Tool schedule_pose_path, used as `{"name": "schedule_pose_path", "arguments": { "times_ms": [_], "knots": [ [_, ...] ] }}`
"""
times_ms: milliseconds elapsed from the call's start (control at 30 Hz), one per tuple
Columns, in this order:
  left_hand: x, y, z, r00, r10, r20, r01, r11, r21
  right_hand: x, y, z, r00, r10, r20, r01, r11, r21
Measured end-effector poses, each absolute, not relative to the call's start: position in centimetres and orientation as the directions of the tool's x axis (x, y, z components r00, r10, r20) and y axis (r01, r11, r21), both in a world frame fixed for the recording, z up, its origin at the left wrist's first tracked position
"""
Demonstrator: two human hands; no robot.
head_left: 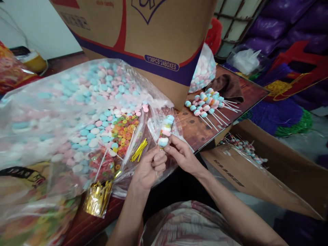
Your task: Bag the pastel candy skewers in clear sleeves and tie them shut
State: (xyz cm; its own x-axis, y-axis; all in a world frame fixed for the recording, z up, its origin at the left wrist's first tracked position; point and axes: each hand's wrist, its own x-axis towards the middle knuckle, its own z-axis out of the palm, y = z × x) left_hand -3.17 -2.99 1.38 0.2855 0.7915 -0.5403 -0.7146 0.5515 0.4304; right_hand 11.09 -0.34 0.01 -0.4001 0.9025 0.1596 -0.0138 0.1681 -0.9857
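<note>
My left hand [156,161] is closed round the lower end of a candy skewer [166,131], held upright with blue, pink and white marshmallows and small coloured gummy rings on it. A clear wrapper seems to cover the skewer. My right hand [182,153] pinches at its base, thumb and finger touching just under the lowest marshmallow. Gold twist ties [139,150] lie on the plastic left of my hands. Further left, loose marshmallows [94,131] and gummy rings [125,131] spill from a large clear bag [30,102]. White sticks [101,164] rest among the gummies.
A big carton [164,41] stands at the back of the table. Finished-looking marshmallow skewers [206,102] are piled at right, beside a brown cloth [227,85]. An open box [256,174] below right holds more skewers. A packet of gold ties [98,199] lies at the front edge.
</note>
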Motion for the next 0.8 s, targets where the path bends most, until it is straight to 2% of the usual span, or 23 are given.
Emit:
{"name": "schedule_pose_path", "arguments": {
  "times_ms": [67, 133, 200, 267, 367, 467, 533, 567, 633, 733, 800],
  "knots": [
    [-2.7, -2.9, 1.1, 0.176, 0.844, -0.507, -0.647, 0.487, 0.586, 11.3, -0.3, 0.1, -0.388, 0.897, 0.211, 0.144, 0.285, -0.948],
    [-1.8, -2.9, 0.5, -0.064, 0.918, -0.392, -0.507, 0.308, 0.805, 11.0, -0.5, 0.0, -0.331, 0.907, 0.259, 0.291, 0.359, -0.887],
    [-1.0, -3.1, -0.2, -0.28, 0.94, -0.192, -0.266, 0.116, 0.957, 10.7, -0.7, -0.1, -0.268, 0.93, 0.253, 0.392, 0.345, -0.853],
    [-0.6, -3.3, -0.8, -0.33, 0.943, -0.049, -0.067, 0.029, 0.997, 10.6, -0.8, -0.1, -0.235, 0.959, 0.158, 0.409, 0.245, -0.879],
    [-0.6, -3.6, -1.2, -0.231, 0.971, -0.062, -0.054, 0.051, 0.997, 10.9, -0.5, 0.2, -0.252, 0.967, -0.04, 0.246, 0.024, -0.969],
    [-1.0, -3.5, -1.0, -0.159, 0.97, -0.182, -0.219, 0.145, 0.965, 11.3, -0.2, 0.3, -0.29, 0.94, -0.178, 0.064, -0.166, -0.984],
    [-1.2, -3.1, -0.7, -0.128, 0.943, -0.307, -0.389, 0.237, 0.89, 11.5, -0.3, 0.1, -0.301, 0.937, -0.181, 0.037, -0.178, -0.983],
    [-1.2, -2.9, -0.6, -0.103, 0.922, -0.373, -0.482, 0.281, 0.83, 11.5, -0.5, 0.0, -0.291, 0.947, -0.135, 0.06, -0.123, -0.991],
    [-1.3, -2.4, -0.3, -0.038, 0.882, -0.47, -0.627, 0.345, 0.699, 11.6, -0.9, -0.3, -0.238, 0.97, 0.052, 0.178, 0.097, -0.979],
    [-1.4, -2.1, 0.0, 0.05, 0.846, -0.531, -0.724, 0.397, 0.564, 11.9, -1.5, -0.9, -0.207, 0.902, 0.38, 0.401, 0.432, -0.808],
    [-1.4, -2.1, 0.3, 0.091, 0.835, -0.543, -0.749, 0.417, 0.515, 12.2, -1.7, -1.2, -0.235, 0.829, 0.508, 0.486, 0.553, -0.677]
  ]
}}
